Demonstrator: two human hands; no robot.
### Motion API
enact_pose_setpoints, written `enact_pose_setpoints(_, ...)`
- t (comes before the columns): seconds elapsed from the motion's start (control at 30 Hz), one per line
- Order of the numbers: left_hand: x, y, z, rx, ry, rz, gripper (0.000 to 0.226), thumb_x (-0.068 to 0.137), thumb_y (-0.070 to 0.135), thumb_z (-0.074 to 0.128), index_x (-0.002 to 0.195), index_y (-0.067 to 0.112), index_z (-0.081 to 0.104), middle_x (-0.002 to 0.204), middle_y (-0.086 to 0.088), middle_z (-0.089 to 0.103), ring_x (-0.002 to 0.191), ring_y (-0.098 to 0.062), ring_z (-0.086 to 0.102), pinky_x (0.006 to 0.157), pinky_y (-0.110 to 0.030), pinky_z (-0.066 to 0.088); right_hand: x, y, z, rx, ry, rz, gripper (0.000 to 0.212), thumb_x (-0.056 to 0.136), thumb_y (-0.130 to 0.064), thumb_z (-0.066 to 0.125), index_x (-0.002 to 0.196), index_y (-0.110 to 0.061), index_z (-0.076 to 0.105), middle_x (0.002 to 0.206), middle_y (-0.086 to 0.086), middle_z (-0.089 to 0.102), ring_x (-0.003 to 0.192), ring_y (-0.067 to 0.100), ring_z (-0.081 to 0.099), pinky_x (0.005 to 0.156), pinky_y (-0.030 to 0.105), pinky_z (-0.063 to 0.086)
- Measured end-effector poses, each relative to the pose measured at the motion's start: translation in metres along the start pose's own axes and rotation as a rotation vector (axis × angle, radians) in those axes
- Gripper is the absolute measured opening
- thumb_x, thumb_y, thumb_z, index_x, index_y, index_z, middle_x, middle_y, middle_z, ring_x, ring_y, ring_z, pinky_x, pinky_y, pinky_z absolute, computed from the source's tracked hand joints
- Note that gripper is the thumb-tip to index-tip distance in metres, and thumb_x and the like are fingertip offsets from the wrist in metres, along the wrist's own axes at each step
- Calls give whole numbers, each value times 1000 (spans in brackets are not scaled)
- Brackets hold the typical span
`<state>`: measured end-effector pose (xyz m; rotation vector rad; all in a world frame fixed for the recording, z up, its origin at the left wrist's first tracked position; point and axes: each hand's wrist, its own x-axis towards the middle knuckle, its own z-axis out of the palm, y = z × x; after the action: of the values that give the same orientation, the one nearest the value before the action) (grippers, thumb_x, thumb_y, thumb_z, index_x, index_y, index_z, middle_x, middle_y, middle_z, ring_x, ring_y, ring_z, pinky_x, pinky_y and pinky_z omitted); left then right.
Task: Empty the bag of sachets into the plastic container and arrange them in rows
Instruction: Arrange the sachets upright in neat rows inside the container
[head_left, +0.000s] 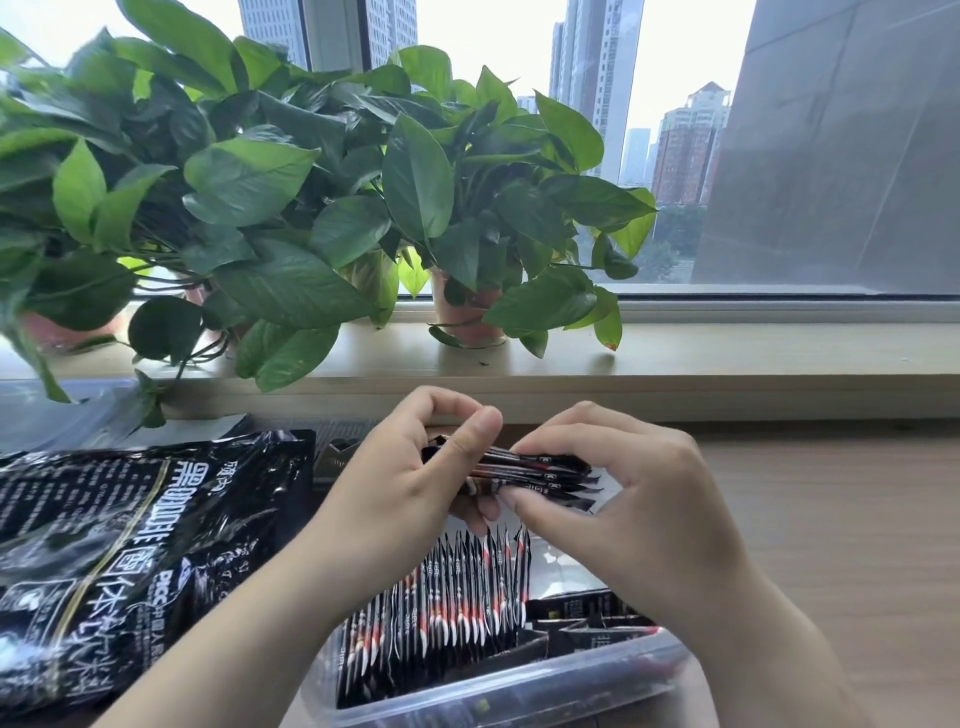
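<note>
While poised above the plastic container (519, 696), clasping a flat bundle of sachets (540, 470) from both ends; left hand (410, 467) grip curled round one end, thumb on top, fingers beneath; right hand (639, 499) grip pinching the other end between thumb and fingertips; directly below, a row of sachets (447, 597) standing on edge along the container's left side; loose sachets (587, 618) lying flat at its right; black bag (130, 545) flat on the bench (831, 519), just beside the container; bundle's count hard to make out behind fingers; container's far end hidden by hands, near rim cut off by frame edge; bag cut off at left.
</note>
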<state>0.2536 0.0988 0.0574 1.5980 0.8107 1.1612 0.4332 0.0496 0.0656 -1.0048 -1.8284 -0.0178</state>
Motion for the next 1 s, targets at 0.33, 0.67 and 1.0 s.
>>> enact_pose_setpoints(0.33, -1, 6, 1, 26, -37, -129, 58, 93, 56, 52, 78, 2, 65, 55, -14, 64, 31, -14, 45, 34, -13, 30, 0, -2, 3, 53, -10, 24, 24, 69, -2, 88, 89, -11, 79, 85, -6, 73, 79, 8, 70, 73, 18, 53)
enact_pose_setpoints(0.67, 1, -5, 1, 158, 77, -44, 43, 99, 30, 57, 73, -4, 57, 48, -11, 57, 35, -18, 43, 37, -18, 30, 0, -8, 9, -145, -79, 55, 23, 68, -14, 87, 89, -18, 80, 83, -10, 67, 80, 13, 63, 76, 13, 46)
enact_pose_setpoints(1.0, 0, -2, -2, 331, 28, 13, 44, 101, 29, 55, 68, 0, 58, 45, -7, 59, 32, -16, 43, 37, -17, 31, 2, -16, 15, -233, -144, 51, 9, 70, -18, 75, 76, -13, 78, 72, -2, 64, 68, 17, 59, 65, 34, 52)
